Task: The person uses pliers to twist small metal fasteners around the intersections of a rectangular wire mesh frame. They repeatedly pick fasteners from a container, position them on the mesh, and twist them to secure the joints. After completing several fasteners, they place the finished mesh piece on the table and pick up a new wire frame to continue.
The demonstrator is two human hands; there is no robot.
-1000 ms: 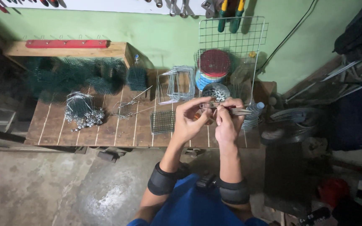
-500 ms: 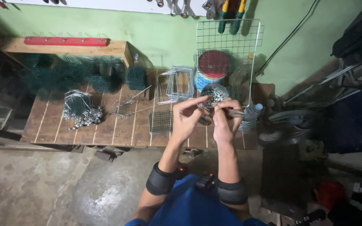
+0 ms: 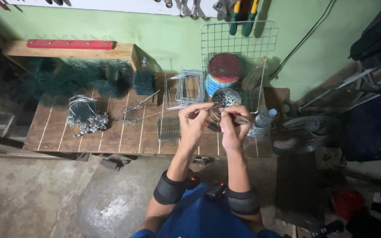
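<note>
Slatted wooden workbench (image 3: 89,136); round metal bowl (image 3: 225,97) of small parts at its back edge; left hand (image 3: 193,121) and right hand (image 3: 233,125) pinch thin wire (image 3: 210,105), unchanged.

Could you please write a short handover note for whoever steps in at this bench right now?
Left hand: raised over the wooden bench, fingertips pinching a thin wire piece.
Right hand: gripping pliers at the same wire piece.
Nearby: small metal bowl of small parts behind the hands, small mesh square to the left, wire frames leaning further back.
Done: bundle of finished-looking wire pieces at far left.
Left: the piece in hand looks unfinished; I cannot tell more.
</note>
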